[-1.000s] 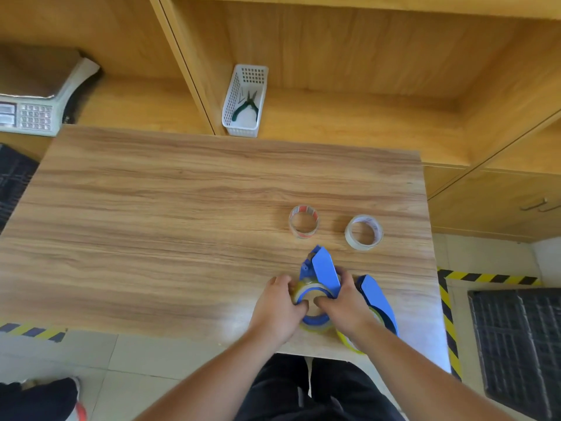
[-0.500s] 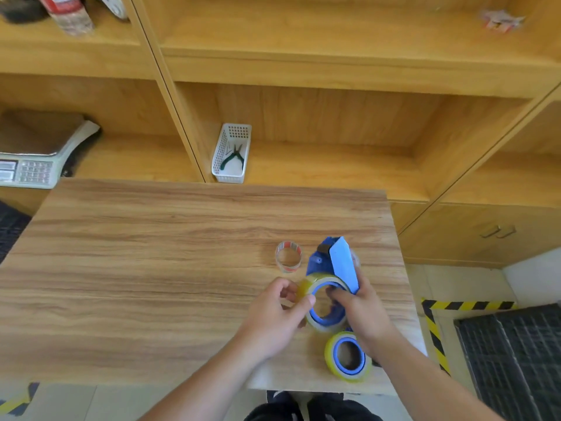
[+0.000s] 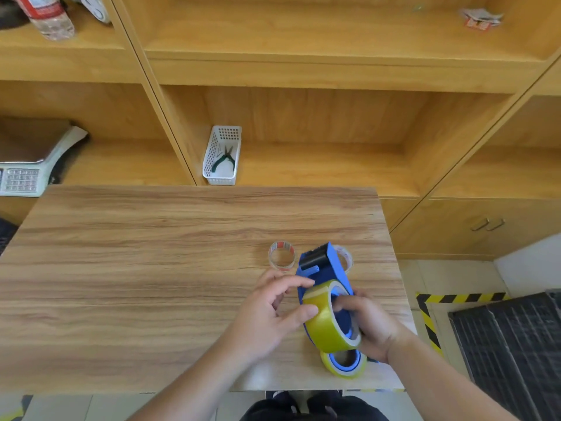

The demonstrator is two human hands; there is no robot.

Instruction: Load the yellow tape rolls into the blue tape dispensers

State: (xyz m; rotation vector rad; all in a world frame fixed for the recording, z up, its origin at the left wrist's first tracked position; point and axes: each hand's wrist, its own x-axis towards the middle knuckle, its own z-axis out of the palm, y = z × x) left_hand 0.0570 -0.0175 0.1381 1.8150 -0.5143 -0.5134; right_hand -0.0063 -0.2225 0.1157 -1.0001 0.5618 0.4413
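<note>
Dispenser (image 3: 323, 270) tilted since — nose away; both hands' fingers (image 3: 344, 305) gripping its yellow roll (image 3: 326, 323).

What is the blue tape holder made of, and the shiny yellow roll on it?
The blue tape dispenser looks like hard moulded plastic: flat even colour, dull sheen, crisp edges. The yellow tape roll seems to be glossy plastic film, since light glints off its smooth band, wound on a pale ring, probably cardboard.

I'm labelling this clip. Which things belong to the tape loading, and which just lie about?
Job: yellow tape roll on blue plastic dispenser, held by both hands; second loaded blue dispenser.
Lying about: two clear tape rolls, white plastic basket holding pliers.
</note>
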